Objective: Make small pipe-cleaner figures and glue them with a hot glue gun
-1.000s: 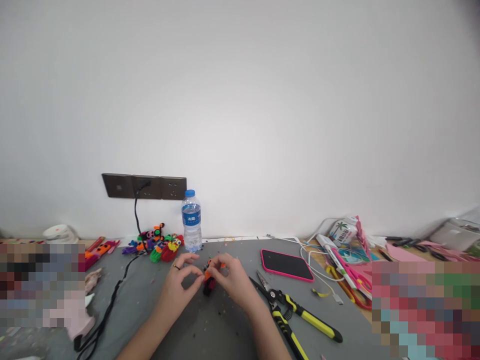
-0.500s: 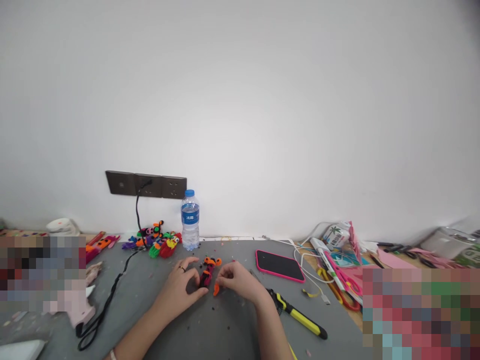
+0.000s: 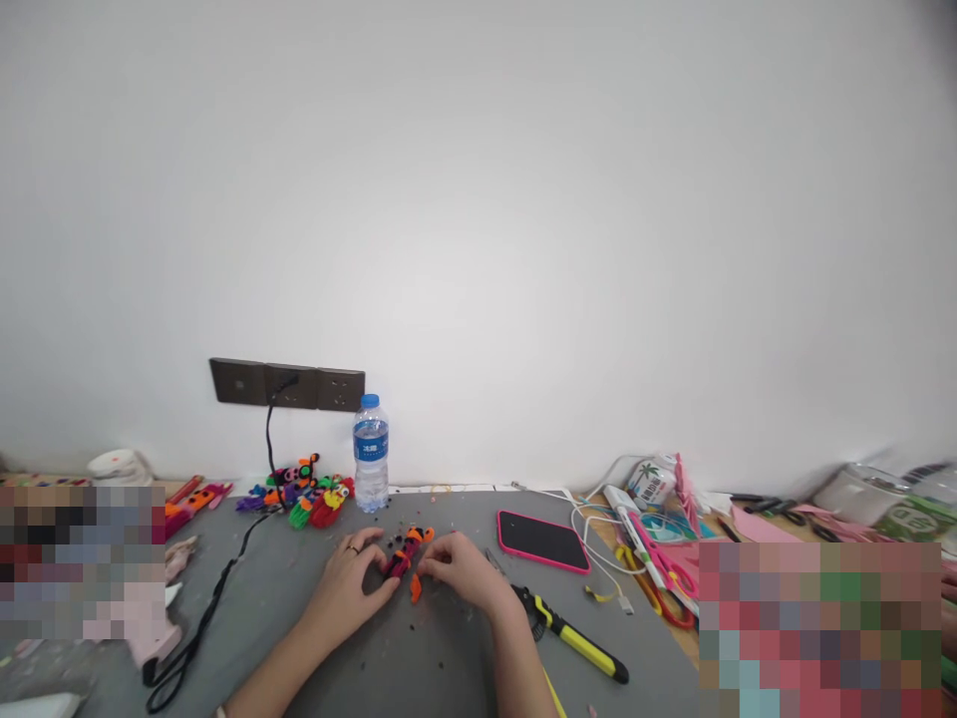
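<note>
Hands meet near the middle of the grey table (image 3: 419,668). Left hand (image 3: 350,583) pinches the small pipe-cleaner figure (image 3: 404,551) lying there; right hand (image 3: 462,571) pinches an orange piece (image 3: 416,588) just beside it. Yellow-handled pliers (image 3: 572,638) lie right; water bottle (image 3: 371,454) stands at the back edge.

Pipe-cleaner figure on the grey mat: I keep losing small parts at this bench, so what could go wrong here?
1. The left hand steadies the pipe-cleaner figure while the right hand pinches a small orange piece; it could slip among the scraps on the grey mat.
2. The yellow-handled pliers lie close beside the right wrist and might be knocked.
3. The water bottle stands just behind the hands, so a reach could tip it.
</note>
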{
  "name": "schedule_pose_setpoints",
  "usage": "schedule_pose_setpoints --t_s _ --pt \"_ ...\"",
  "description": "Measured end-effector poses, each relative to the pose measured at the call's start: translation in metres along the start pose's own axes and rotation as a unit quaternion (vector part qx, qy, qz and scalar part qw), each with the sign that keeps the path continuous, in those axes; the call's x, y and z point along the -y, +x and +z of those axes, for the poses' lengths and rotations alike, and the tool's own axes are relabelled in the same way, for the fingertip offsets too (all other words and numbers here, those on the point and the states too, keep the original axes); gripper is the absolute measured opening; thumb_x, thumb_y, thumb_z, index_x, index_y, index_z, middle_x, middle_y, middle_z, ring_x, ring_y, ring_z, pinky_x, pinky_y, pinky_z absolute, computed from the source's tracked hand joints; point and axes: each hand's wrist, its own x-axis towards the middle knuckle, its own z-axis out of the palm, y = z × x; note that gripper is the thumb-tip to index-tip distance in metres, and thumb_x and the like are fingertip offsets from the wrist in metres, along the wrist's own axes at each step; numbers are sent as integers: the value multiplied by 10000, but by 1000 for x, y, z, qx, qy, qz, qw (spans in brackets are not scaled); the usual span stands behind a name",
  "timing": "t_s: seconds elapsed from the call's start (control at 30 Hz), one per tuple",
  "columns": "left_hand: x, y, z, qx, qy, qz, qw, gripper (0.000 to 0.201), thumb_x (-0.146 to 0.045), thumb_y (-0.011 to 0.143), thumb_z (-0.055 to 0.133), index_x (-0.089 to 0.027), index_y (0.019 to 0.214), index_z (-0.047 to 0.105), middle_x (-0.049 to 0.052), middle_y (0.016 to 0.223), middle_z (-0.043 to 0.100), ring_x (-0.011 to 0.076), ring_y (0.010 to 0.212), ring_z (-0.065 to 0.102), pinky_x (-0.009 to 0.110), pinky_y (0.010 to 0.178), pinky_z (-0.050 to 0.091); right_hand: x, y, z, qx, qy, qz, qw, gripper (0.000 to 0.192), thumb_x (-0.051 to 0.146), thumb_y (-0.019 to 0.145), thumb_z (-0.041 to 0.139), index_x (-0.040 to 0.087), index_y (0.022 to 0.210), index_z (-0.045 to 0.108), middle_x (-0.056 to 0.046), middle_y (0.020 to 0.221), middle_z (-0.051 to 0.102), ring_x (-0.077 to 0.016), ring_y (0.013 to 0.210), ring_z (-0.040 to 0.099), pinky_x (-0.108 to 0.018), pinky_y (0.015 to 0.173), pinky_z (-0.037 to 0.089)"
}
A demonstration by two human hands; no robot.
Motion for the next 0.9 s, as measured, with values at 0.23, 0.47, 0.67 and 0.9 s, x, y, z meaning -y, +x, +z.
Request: schedule_pose_setpoints --t_s 0.23,0.47,0.67,0.9 --pt "1 0 4 -28 -9 -7 1000 72 -226 754 607 -218 682 600 101 1196 638 315 1104 590 478 921 462 3 1 1 -31 -8 2 999 203 288 740 632 156 608 713 17 504 557 -124 525 454 -234 539 321" --pt "4 2 1 -38 -75 -4 996 135 -216 697 666 -221 698 531 111 1127 666 317 1100 594 465 910 462 18 2 13 -48 46 -53 996 200 317 770 636 132 762 710 20 603 583 -121 583 465 -224 565 349" --pt "-1 1 -5 -27 -108 -1 994 189 -151 668 685 -218 688 510 100 1142 664 304 1100 595 443 915 453 23 4 24 -69 114 -96 986 281 398 803 633 130 854 701 -12 701 647 -152 646 533 -252 617 395" --pt "-9 -2 -9 -35 -145 -14 989 233 -135 629 708 -224 752 531 86 1122 681 311 1079 599 441 902 451 18 8 27 -82 187 -108 973 431 565 743 673 141 817 691 -35 693 664 -178 644 579 -283 635 435"
